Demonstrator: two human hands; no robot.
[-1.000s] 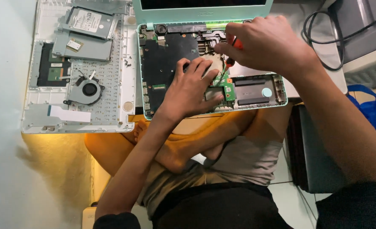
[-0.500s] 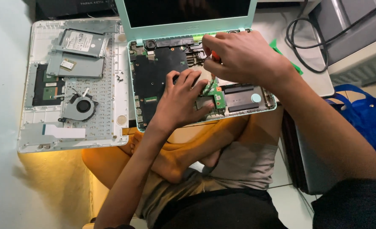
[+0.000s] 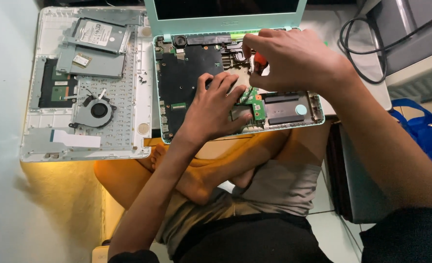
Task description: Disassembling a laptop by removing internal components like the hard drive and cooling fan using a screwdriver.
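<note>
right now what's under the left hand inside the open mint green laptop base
The left hand lies flat on the black mainboard cover and a green circuit board in the mint green laptop base. What sits beneath the palm is covered. The right hand holds a red-handled tool just above.

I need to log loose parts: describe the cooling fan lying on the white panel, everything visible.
The cooling fan is a small blower with a round black rotor in a grey, metallic-looking housing, with short wires trailing from its upper edge. It lies flat and loose on the inner side of the white keyboard panel, left of the opened laptop base, below a silver drive and above a white strip. Neither hand touches it.
</note>
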